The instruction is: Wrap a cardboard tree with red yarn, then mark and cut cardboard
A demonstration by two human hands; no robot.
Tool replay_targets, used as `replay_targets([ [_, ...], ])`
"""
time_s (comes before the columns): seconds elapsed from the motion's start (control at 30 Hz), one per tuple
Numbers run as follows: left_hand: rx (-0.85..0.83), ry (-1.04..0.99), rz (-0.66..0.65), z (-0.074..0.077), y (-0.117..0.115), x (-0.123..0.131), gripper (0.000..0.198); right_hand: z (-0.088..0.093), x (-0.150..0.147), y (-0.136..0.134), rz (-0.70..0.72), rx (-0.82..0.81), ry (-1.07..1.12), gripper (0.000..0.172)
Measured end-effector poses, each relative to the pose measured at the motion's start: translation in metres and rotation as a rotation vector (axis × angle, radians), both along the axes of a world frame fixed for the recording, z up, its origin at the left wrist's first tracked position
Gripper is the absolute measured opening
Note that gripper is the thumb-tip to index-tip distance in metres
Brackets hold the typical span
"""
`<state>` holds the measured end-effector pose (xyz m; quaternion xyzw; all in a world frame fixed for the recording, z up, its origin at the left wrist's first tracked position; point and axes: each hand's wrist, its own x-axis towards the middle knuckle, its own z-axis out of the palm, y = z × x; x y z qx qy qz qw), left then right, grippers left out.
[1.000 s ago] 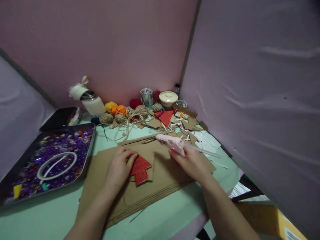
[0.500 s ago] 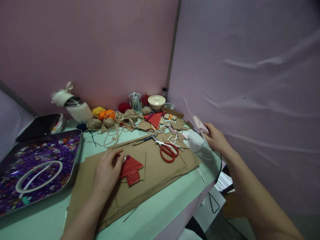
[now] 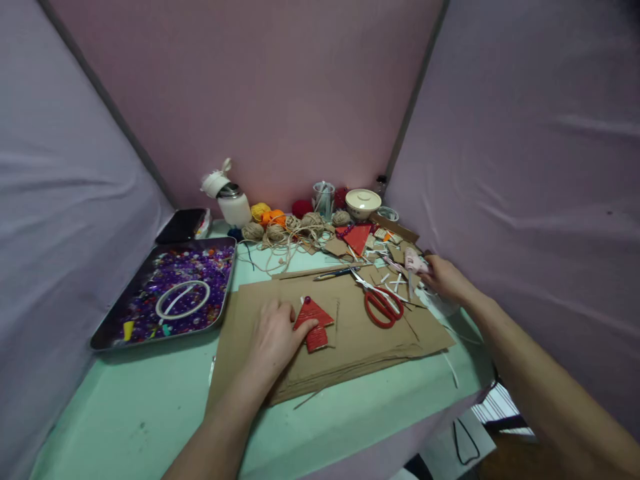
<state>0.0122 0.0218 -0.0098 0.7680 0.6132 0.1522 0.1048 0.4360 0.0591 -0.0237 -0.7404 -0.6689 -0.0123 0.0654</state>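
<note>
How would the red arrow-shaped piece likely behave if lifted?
The red piece is probably stiff, given its flat, straight-edged outline. It's likely light, looking thin and smaller than the left hand. The dark red bead at its tip may roll if loose, being round.

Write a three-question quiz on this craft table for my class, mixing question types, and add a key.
1. True or false: the red-handled metal scissors lie on flat brown cardboard.
2. Multiple choice: which hand touches the red, tree-shaped piece? A: right; B: left.
3. Fill in the blank: the round, off-white ring lies in the ____.

Key: 1. True. 2. B, the left hand. 3. Dark metal tray with purple beads.
</note>
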Motion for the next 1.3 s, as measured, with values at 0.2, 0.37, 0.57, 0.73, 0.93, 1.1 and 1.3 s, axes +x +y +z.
replay_targets([
  [0.2, 0.005, -0.05, 0.007, -0.001, 0.0, -0.002, 0.036, 0.027, -0.033, -0.022, -0.133, 0.181, -0.099, 0.048],
  [0.37, 0.01, -0.088, 0.018, 0.0, -0.001, -0.004, 0.034, 0.053, -0.148, -0.046, 0.226, 0.28, 0.4, 0.026],
  [0.57, -0.064, -0.37, 0.098, 0.0, 0.004, -0.009, 0.03, 0.031, -0.244, -0.049, 0.389, 0.081, 0.627, 0.017],
  [0.73, -0.163, -0.736, 0.159, 0.005, 0.003, -0.005, 0.032, 0.016, -0.245, -0.048, 0.337, -0.021, 0.964, 0.019],
  [0.93, -0.349, -1.15, 0.042, 0.018, -0.006, 0.003, 0.027, 0.025, -0.246, -0.054, 0.331, -0.034, 1.323, 0.023],
  [1.1, -0.36, -1.174, -0.076, 0.015, -0.015, 0.009, 0.027, 0.033, -0.243, -0.061, 0.321, 0.069, 1.376, 0.025],
  [1.3, -0.286, -1.061, -0.076, 0.009, -0.019, 0.011, 0.021, 0.031, -0.24, -0.065, 0.277, 0.06, 1.438, 0.022],
])
